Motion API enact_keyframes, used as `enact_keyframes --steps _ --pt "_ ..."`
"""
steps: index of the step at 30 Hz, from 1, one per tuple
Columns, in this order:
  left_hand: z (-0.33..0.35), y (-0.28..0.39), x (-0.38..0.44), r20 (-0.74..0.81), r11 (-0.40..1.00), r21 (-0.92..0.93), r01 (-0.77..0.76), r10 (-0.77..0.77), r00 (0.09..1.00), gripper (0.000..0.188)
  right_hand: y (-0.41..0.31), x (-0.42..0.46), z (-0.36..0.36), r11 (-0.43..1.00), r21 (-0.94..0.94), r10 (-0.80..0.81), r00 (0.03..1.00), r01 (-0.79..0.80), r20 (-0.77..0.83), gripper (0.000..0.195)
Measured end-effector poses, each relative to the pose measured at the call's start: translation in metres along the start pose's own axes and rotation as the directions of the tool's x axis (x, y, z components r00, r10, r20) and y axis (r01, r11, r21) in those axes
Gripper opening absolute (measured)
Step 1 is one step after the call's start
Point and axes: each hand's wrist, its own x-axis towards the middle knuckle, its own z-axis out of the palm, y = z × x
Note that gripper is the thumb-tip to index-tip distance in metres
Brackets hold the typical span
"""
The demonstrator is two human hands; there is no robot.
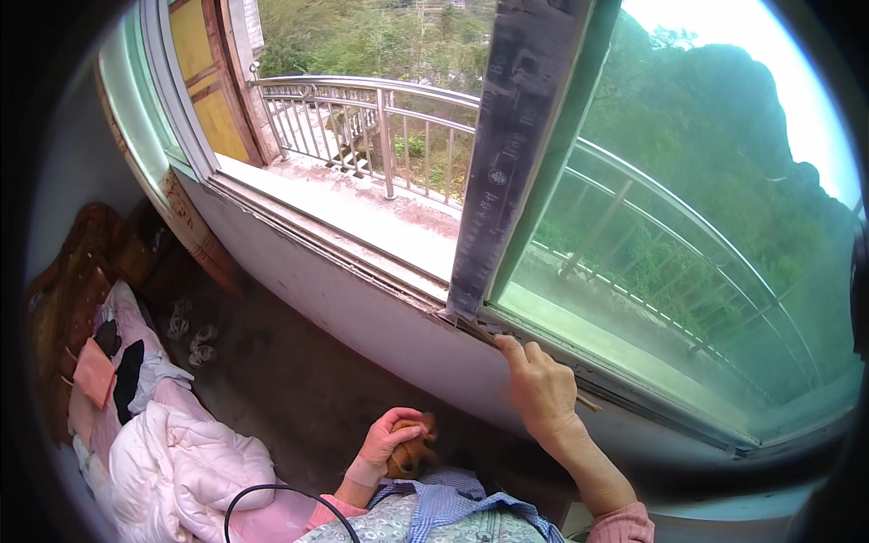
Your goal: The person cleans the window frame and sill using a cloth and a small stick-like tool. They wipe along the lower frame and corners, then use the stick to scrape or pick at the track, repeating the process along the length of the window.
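My right hand (543,388) grips a thin brown stick-like tool (588,403); its far end reaches the lower window track (502,328) near the foot of the dark frame post (514,156). The palm hides the tool's middle, so its exact kind is unclear. Close to my body, my left hand (384,444) is closed around a bunched brown cloth (407,456). To the right of the post is a sliding window pane (652,285) with green-tinted glass.
A bed with a pink-white quilt (190,468) lies at left, beside shoes (201,346) on the dark floor. A black cable (271,487) loops before me. Outside the open window section are a sill (353,220) and a metal railing (383,139). A curtain (146,122) hangs left.
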Motion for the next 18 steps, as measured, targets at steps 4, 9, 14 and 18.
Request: enact_keyframes --steps 4,9,14,18 --pt "0.000 -0.001 -0.002 0.014 1.000 0.030 0.006 -0.007 1.000 0.029 -0.006 0.007 0.001 0.995 -0.074 -0.060 0.998 0.061 0.016 0.035" --pt "-0.012 0.001 -0.006 -0.043 1.000 -0.010 -0.018 0.017 0.999 0.028 -0.014 0.015 0.012 0.977 -0.208 -0.055 0.998 0.057 0.016 0.029" --pt "-0.006 0.006 -0.003 -0.033 1.000 0.009 -0.018 0.018 0.999 0.027 -0.015 0.009 0.013 0.988 -0.142 -0.053 0.998 0.055 0.021 0.031" --pt "-0.006 0.002 -0.007 -0.028 1.000 0.017 -0.021 0.022 0.999 0.028 -0.013 0.005 -0.004 0.996 -0.064 -0.055 0.998 0.055 0.002 0.033"
